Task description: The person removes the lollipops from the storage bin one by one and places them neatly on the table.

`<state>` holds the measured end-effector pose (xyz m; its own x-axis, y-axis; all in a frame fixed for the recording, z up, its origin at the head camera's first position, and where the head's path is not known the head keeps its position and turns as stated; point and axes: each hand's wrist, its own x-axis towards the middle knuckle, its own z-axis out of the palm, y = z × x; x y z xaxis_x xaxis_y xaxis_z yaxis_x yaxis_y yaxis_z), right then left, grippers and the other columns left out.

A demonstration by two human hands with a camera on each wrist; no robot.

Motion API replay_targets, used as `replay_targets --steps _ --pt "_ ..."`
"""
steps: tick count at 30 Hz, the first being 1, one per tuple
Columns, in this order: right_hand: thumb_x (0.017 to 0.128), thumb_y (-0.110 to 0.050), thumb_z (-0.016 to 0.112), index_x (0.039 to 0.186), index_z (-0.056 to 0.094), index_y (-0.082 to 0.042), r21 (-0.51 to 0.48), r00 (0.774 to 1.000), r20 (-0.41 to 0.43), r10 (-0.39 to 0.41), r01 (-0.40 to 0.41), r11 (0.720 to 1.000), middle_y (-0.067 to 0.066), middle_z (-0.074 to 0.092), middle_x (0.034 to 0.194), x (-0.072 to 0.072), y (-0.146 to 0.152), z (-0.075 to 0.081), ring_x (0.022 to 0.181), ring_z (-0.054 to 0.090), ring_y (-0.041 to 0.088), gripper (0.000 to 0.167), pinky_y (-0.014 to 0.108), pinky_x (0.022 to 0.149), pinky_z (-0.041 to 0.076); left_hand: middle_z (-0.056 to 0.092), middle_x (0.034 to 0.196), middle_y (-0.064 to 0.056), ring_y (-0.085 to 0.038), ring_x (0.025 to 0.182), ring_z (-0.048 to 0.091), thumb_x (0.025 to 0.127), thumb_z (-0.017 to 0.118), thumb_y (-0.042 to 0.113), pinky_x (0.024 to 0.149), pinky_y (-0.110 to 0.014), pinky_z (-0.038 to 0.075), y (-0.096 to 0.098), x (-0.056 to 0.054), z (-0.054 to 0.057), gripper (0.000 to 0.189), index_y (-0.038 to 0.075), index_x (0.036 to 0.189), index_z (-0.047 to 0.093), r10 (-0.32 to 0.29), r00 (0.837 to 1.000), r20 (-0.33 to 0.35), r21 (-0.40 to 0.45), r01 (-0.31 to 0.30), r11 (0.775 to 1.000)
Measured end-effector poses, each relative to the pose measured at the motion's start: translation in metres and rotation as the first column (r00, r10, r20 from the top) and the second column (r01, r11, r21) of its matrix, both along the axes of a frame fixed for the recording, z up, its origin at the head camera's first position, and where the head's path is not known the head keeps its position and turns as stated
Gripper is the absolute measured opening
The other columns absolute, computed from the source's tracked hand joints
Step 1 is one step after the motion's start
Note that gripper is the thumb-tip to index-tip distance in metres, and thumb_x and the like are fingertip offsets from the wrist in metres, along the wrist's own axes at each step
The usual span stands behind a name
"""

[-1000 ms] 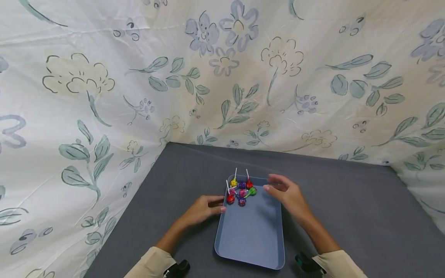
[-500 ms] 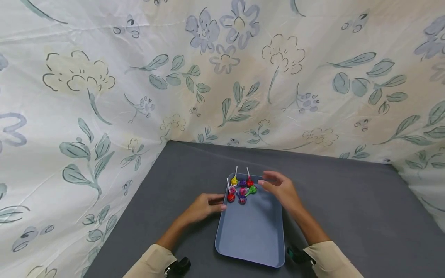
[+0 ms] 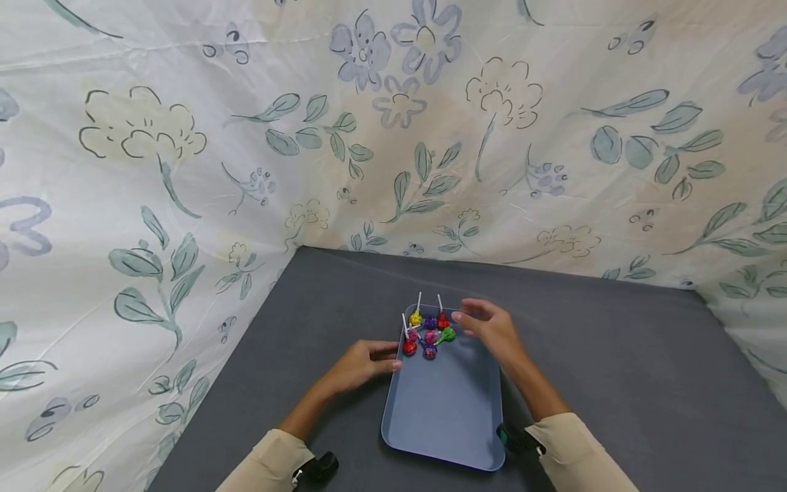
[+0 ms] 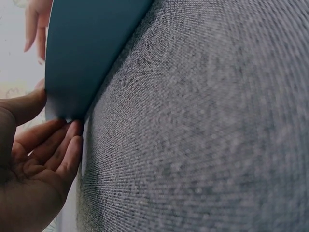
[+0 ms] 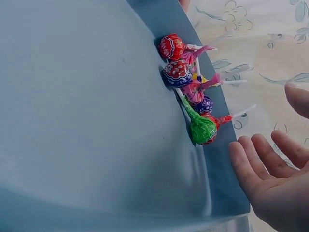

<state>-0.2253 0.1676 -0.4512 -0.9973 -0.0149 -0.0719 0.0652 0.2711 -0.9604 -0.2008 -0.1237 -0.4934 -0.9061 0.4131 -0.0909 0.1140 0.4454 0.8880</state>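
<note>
A blue-grey tray (image 3: pixel 443 403) lies lengthwise before me, with several wrapped lollipops (image 3: pixel 432 336) bunched in its far left corner. My left hand (image 3: pixel 363 365) is at the tray's left side, near the lollipops. In the left wrist view its thumb (image 4: pixel 31 104) reaches the rim while the fingertips touch the outer wall. Beyond the far right corner is my right hand (image 3: pixel 494 331), fingers spread and holding nothing. In the right wrist view, its fingers (image 5: pixel 263 159) are right at the rim, close to the green lollipop (image 5: pixel 203 129) and a red one's white stick.
Dark grey cloth (image 3: pixel 615 369) covers the table around the tray. A floral curtain (image 3: pixel 381 157) stands behind it and along both sides. Black wrist cameras show at the left cuff (image 3: pixel 316 470) and the right cuff (image 3: pixel 519 437).
My right hand has moved left and slightly forward, to the tray's far right corner. My left hand keeps its place at the left rim; the lollipops lie as before.
</note>
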Motion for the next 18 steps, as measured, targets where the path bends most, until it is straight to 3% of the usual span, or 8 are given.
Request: replay_targets --steps 7,18 --pt "0.099 -0.031 0.079 0.147 0.057 0.001 -0.03 1.0 -0.004 0.004 -0.004 1.0 0.021 0.064 0.14 -0.006 -0.002 -0.005 0.124 0.065 0.03 0.062 0.048 0.105 0.056 0.068 0.141 -0.02 -0.032 0.123 0.07 0.101 0.076 0.024 0.105 -0.047 0.056 0.0 0.0 0.0 0.051 -0.002 0.142 0.064 0.002 1.0 -0.004 0.008 -0.002 1.0" --pt "0.098 -0.024 0.079 0.143 0.062 0.001 0.009 1.0 0.012 0.007 -0.007 1.0 0.019 0.066 0.134 -0.014 -0.008 -0.015 0.114 0.067 0.026 0.054 0.045 0.1 0.059 0.067 0.142 -0.02 -0.032 0.124 0.07 0.101 0.076 0.026 0.105 -0.046 0.056 -0.001 0.0 -0.001 0.052 -0.002 0.143 0.064 0.0 1.0 -0.006 0.004 0.0 1.0"
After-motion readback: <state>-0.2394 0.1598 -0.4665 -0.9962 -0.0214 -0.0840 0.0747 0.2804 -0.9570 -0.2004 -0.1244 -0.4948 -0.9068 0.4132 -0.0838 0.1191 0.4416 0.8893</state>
